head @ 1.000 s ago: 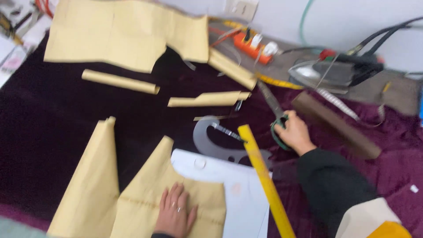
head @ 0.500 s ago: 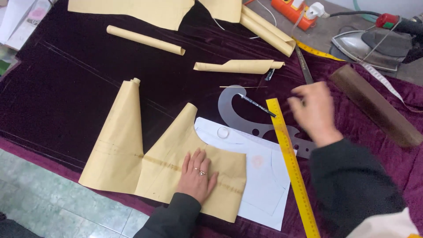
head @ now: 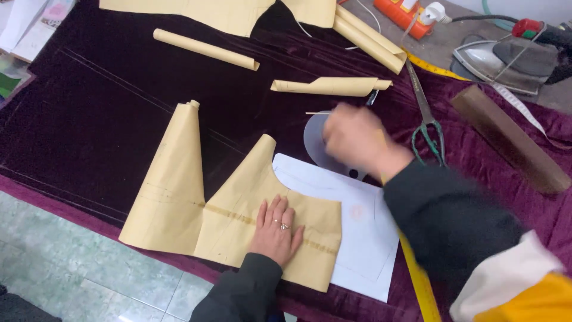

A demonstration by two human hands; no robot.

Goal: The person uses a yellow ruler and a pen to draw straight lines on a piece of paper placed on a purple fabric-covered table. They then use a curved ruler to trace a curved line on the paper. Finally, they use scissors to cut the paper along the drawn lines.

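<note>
Dark purple velvet covers the whole table under me. On it lies the tan paper pattern piece, one side curling up into a cone, and overlapping a white paper sheet. My left hand lies flat on the tan piece, fingers together and pressed down. My right hand hovers blurred above the grey French curve and the yellow ruler; whether its fingers pinch anything, I can't tell. Green-handled scissors lie just beside it.
</note>
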